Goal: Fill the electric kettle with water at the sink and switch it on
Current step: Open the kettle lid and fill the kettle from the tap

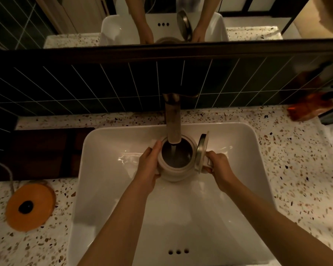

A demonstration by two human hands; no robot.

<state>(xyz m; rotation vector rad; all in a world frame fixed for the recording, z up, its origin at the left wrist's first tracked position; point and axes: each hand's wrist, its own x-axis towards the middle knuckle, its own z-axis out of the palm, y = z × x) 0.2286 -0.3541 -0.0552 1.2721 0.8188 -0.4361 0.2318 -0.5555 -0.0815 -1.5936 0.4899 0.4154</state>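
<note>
Kettle [176, 160] mid-frame in sink [112, 135], lid [201, 152] up, under tap [173, 120], water running. Left hand [149, 167] cups body; right hand [218, 169] fingers wrapped round handle. Keep level, opening centred under stream; watch fill level. Base [30, 207] lower left.

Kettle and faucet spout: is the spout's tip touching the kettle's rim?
Cannot tell. In the head view the faucet spout overlaps the far rim of the kettle from above, hiding any contact or gap.

Dim, warm yellowish light. The white sink [238, 150] is the brightest area, with small glare streaks on its floor. The dark tiles [85, 87] fall almost black. Wide-angle bending curves the edges; corners look soft and blurred.
</note>
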